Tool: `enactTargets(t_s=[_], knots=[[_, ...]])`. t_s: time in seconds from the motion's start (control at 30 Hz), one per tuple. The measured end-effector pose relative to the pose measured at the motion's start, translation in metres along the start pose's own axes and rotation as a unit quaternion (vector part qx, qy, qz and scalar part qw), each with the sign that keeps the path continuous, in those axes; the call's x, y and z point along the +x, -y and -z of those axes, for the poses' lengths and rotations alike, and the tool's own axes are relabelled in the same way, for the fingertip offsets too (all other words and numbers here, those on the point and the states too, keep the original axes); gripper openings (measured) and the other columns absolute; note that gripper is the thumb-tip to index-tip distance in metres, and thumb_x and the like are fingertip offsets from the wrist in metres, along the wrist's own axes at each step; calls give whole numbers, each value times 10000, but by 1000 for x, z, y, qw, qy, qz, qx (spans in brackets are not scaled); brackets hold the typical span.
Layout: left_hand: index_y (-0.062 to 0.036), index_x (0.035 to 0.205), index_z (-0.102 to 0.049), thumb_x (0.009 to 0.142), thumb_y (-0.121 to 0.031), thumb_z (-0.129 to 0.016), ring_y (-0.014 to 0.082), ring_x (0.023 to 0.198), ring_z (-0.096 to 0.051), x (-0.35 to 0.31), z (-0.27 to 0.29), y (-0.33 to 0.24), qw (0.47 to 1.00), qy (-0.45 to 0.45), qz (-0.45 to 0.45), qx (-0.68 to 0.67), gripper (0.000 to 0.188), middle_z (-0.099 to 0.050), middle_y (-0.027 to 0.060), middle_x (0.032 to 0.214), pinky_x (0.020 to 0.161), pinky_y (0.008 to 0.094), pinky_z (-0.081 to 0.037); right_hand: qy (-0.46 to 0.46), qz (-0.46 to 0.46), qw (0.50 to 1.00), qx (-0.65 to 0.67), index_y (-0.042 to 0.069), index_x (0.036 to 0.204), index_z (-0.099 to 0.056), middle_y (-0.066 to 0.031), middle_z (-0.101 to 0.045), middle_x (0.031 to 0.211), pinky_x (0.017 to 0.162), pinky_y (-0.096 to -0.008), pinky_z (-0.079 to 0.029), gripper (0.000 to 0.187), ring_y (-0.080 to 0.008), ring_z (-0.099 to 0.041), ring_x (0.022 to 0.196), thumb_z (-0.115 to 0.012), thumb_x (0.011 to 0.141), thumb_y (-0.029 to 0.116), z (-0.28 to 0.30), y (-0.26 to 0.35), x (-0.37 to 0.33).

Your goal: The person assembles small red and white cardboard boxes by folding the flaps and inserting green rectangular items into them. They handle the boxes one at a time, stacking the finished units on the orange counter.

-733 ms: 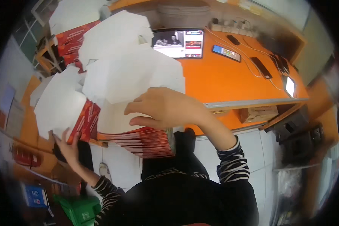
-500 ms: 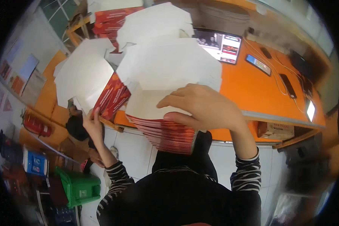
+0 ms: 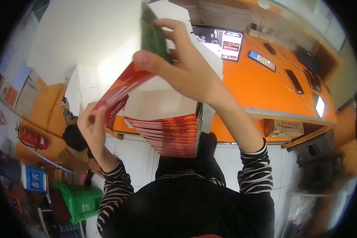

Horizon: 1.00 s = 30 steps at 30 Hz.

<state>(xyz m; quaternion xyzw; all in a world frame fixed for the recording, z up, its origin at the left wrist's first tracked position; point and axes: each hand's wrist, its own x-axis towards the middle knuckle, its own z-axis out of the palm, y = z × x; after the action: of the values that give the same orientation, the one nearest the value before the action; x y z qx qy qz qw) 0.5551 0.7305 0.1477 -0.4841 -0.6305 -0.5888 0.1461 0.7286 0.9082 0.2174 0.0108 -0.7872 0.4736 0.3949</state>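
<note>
My two hands hold up one open paper food box (image 3: pixel 125 85), white inside and red outside with a green side panel, tilted above the table. My left hand (image 3: pixel 92 129) pinches its lower left corner between thumb and fingers. My right hand (image 3: pixel 182 65) grips the far right edge, thumb on the red wall and fingers by the green panel. Just below, a tall stack of nested red boxes (image 3: pixel 166 133) stands at the table edge in front of my body, with the top one's white inside showing. The raised box's lid hides much of the table's left side.
On the orange table (image 3: pixel 242 85) are a lit tablet (image 3: pixel 232 45), a phone (image 3: pixel 261 60), a power bank (image 3: pixel 298 82) and cables. A carton (image 3: pixel 283 129) sits on the shelf underneath. At left are a green bin (image 3: pixel 81 200), a fire extinguisher (image 3: pixel 33 137) and a partly seen person (image 3: pixel 74 137).
My right hand has left the stack, moving up and left to grip a box's far edge. That box is lifted and tilted. My left hand pinches its near corner.
</note>
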Motion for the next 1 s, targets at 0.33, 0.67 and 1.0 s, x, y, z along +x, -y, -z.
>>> enactTargets(t_s=[0.33, 0.67, 1.0], knots=[[-19, 793, -548, 847, -156, -540, 158, 583, -504, 5, -24, 5, 968, 237, -70, -31, 148, -520, 37, 658, 895, 374, -374, -106, -81, 990, -42, 50, 1302, -162, -188, -317, 1263, 877, -352, -449, 631, -264, -410, 1166, -575, 867, 246, 3, 12, -77], [-80, 668, -627, 739, -267, -650, 349, 1289, -265, 0, -17, 28, 950, 260, -121, 122, 201, -380, 147, 1346, 1045, 539, 60, -40, -94, 976, -193, -137, 1081, -341, -264, -324, 1080, 801, -389, -443, 510, -403, -492, 949, -586, 849, 246, 2, -13, -83], [-76, 609, -486, 718, -216, -653, 397, 1276, -296, -15, -63, 84, 949, 81, -98, -289, 244, -363, 285, 1318, 1027, 495, -218, 2, -82, 955, -284, -47, 939, -510, -170, -513, 885, 667, -374, -449, 191, -344, -559, 785, -572, 820, 89, 11, -8, -89]])
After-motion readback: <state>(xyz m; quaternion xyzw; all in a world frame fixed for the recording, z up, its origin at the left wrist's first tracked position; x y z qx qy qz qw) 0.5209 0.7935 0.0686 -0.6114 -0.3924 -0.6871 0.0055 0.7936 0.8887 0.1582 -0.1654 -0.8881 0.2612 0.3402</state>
